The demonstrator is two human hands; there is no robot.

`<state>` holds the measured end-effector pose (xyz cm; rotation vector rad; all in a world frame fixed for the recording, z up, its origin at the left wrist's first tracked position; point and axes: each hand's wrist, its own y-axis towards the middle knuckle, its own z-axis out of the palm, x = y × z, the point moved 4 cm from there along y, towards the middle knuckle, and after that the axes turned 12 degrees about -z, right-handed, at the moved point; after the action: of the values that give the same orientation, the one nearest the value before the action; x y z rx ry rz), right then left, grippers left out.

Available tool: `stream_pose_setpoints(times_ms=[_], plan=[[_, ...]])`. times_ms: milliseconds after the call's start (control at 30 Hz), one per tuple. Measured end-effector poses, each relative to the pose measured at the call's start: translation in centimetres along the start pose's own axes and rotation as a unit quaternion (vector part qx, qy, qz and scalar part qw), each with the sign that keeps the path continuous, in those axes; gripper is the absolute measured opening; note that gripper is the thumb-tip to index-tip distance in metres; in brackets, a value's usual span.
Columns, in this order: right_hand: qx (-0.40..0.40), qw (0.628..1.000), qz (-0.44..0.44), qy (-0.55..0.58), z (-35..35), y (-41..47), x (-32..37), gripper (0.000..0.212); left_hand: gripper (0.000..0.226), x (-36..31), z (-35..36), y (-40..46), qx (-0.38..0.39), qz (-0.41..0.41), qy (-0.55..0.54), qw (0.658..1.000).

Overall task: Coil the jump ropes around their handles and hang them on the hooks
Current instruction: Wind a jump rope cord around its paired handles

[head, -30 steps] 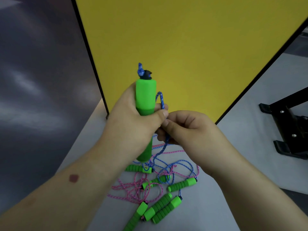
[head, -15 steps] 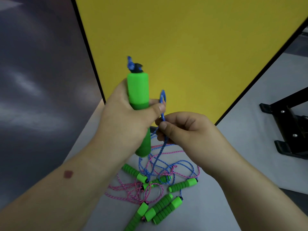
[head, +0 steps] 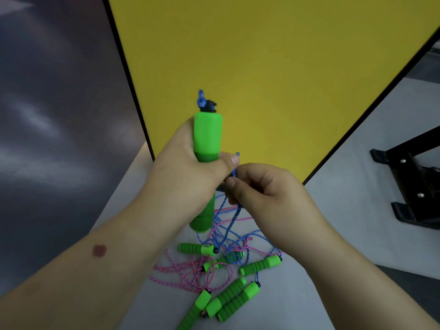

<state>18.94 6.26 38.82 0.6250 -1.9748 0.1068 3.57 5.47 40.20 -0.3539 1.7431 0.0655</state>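
**Blue rope being wound onto an upright handle**

A green foam handle (head: 207, 141) is held upright above the worktop (head: 345, 186) by the left hand (head: 188, 177), fingers and thumb wrapped round its middle. Upright holding is judged to keep the shaft exposed for winding. A knotted end of blue cord (head: 232, 215) and a dark cap protrude from the handle's top. The cord is pinched by the right hand (head: 264, 191) just beside the left thumb, a small loop standing above the pinch; slack trails down to the pile below. No turns are visible on the handle, so coiling is judged barely begun.

The handle is smooth and cylindrical at the top. The cord is thin, braided, flecked with white.

On the worktop lie further green ribbed handles (head: 259, 265) tangled in blue and pink cord (head: 190, 272). Behind stands a matt yellow panel (head: 273, 67) with a black edge. A black metal stand (head: 414, 186) sits at the right. No hooks are identifiable.
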Motion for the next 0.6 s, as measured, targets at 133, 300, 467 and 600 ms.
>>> stream_pose_setpoints(times_ms=[133, 300, 467, 600], plan=[[-0.013, 1.000, -0.004, 0.003, -0.1, 0.2, 0.5, 0.027, 0.027, 0.5, 0.5, -0.3, 0.010, -0.024, -0.003, 1.000], [0.046, 0.997, 0.061, 0.026, 0.5, -0.1, -0.7, 0.024, 0.039, -0.4, -0.6, 0.0, -0.042, 0.011, -0.127, 0.991], [0.004, 0.998, 0.039, 0.047, 0.1, 0.2, -0.3, 0.023, 0.035, -0.3, -0.7, -0.1, -0.029, 0.003, -0.140, 0.990], [-0.006, 0.997, 0.007, 0.074, 0.1, 0.4, 0.3, 0.021, 0.039, -0.4, 0.3, -0.9, -0.033, 0.051, -0.032, 0.998]])
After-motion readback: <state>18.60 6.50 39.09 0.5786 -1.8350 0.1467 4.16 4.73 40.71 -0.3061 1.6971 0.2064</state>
